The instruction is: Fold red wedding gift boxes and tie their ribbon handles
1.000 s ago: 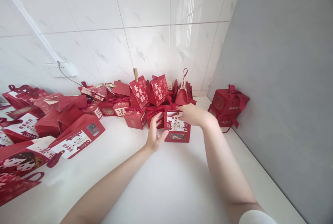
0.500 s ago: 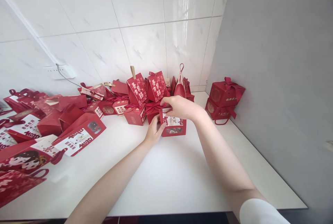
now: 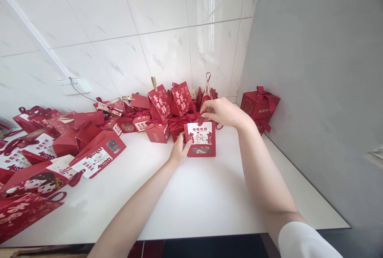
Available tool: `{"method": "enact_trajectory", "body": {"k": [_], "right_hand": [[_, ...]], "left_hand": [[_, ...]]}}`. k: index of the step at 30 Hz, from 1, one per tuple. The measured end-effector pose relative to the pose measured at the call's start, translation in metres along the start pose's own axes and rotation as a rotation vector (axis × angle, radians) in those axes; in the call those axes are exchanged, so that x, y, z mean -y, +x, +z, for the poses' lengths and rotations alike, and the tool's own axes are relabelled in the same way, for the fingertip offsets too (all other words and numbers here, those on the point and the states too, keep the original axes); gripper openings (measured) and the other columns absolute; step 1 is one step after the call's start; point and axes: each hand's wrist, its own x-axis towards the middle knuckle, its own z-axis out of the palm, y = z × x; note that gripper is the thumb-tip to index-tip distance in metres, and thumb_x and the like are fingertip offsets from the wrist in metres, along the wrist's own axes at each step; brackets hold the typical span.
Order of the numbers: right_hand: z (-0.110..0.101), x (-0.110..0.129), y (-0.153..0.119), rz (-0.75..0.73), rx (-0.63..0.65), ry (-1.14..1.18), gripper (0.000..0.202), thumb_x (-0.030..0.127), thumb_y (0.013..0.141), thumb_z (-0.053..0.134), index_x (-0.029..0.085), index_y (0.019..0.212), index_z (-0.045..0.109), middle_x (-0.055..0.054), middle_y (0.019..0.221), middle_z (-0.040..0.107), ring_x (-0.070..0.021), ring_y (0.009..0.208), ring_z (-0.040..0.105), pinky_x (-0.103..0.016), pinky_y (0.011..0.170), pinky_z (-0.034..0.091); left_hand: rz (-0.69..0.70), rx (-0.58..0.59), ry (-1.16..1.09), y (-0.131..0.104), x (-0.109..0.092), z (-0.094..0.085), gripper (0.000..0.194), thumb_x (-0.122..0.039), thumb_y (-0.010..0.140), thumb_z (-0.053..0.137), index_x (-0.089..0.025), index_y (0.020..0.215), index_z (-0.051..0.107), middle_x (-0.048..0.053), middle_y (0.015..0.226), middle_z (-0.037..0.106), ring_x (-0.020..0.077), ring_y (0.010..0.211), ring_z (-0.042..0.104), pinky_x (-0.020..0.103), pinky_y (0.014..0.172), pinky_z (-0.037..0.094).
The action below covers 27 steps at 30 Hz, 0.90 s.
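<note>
A red gift box (image 3: 201, 140) with a white panel, a printed couple and a small window stands upright on the white table (image 3: 185, 198). My left hand (image 3: 180, 149) grips its left side, thumb on the front face. Above its top edge, my right hand (image 3: 223, 112) is closed, pinching a short red ribbon handle (image 3: 204, 120) at the box's top. Right behind stand two red boxes with white lettering, the left one (image 3: 159, 102) and the right one (image 3: 181, 99), resting on ribbon-tied boxes. A smaller red box (image 3: 157, 131) sits just left of my left hand.
Many red gift boxes and bags, including one lying on its side (image 3: 100, 154), crowd the table's left. Stacked ribbon boxes (image 3: 259, 104) stand at the right by the grey panel (image 3: 314, 90). A wall socket (image 3: 73, 86) with a cable is on the tiled wall.
My right hand has risen from the box's front to its top edge, uncovering the printed panel and drawing up the ribbon handle. My left hand keeps its hold on the side.
</note>
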Motion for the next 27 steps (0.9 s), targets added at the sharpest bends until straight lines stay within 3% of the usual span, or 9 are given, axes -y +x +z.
{"method": "enact_trajectory", "body": {"k": [7,10,14,17,19,23,27], "right_hand": [[0.003,0.019,0.0,-0.054,-0.072,-0.013,0.019,0.023,0.094,0.049,0.02,0.098,0.067,-0.001,0.085,0.071,-0.0142,0.07,0.061,-0.027,0.063,0.042],[0.005,0.016,0.001,-0.013,0.048,0.042,0.016,0.026,0.093,0.053,0.021,0.1,0.066,-0.003,0.09,0.072,-0.0162,0.077,0.064,-0.027,0.065,0.046],[0.007,0.001,0.003,0.114,0.203,0.055,0.013,0.028,0.082,0.068,0.024,0.094,0.066,-0.003,0.095,0.072,-0.0185,0.079,0.066,-0.027,0.061,0.047],[0.011,-0.006,0.005,0.158,0.247,0.02,0.002,0.023,0.08,0.067,0.023,0.081,0.065,-0.003,0.088,0.071,-0.0179,0.073,0.065,-0.026,0.055,0.044],[0.013,-0.006,0.007,0.148,0.263,0.006,0.003,0.021,0.081,0.064,0.022,0.078,0.065,-0.003,0.081,0.069,-0.0164,0.067,0.062,-0.027,0.053,0.041],[0.016,0.0,0.009,0.119,0.268,-0.053,0.007,0.019,0.081,0.06,0.022,0.077,0.064,-0.002,0.072,0.064,-0.0144,0.06,0.056,-0.027,0.05,0.035],[0.015,0.006,0.007,0.111,0.287,-0.086,0.002,0.023,0.081,0.061,0.022,0.079,0.063,-0.001,0.073,0.063,-0.0137,0.059,0.053,-0.027,0.05,0.034]], "left_hand": [[0.137,-0.148,0.051,-0.001,-0.003,0.0,0.044,-0.043,0.094,0.047,-0.022,0.132,0.041,0.013,0.129,0.056,0.0288,0.118,0.056,0.045,0.101,0.044],[0.161,-0.192,0.014,-0.003,-0.003,0.0,0.049,-0.042,0.089,0.056,-0.022,0.131,0.041,0.013,0.128,0.057,0.0284,0.116,0.058,0.044,0.098,0.047],[0.16,-0.206,-0.034,0.002,-0.013,-0.004,0.049,-0.041,0.089,0.057,-0.022,0.131,0.042,0.012,0.127,0.058,0.0267,0.116,0.058,0.042,0.099,0.048],[0.196,-0.148,0.06,0.021,-0.038,-0.017,0.048,-0.041,0.087,0.06,-0.022,0.129,0.046,0.01,0.125,0.059,0.0255,0.116,0.058,0.04,0.1,0.047],[0.189,-0.038,0.196,0.038,-0.062,-0.03,0.042,-0.043,0.085,0.062,-0.023,0.12,0.054,0.008,0.119,0.062,0.0251,0.112,0.059,0.038,0.098,0.047],[0.143,0.231,0.411,0.065,-0.102,-0.046,0.024,-0.046,0.084,0.062,-0.024,0.09,0.066,0.003,0.092,0.069,0.0229,0.084,0.065,0.033,0.074,0.05],[0.129,0.25,0.514,0.068,-0.116,-0.049,0.013,-0.036,0.084,0.062,-0.026,0.084,0.069,0.0,0.081,0.07,0.0218,0.072,0.065,0.029,0.061,0.044]]}}
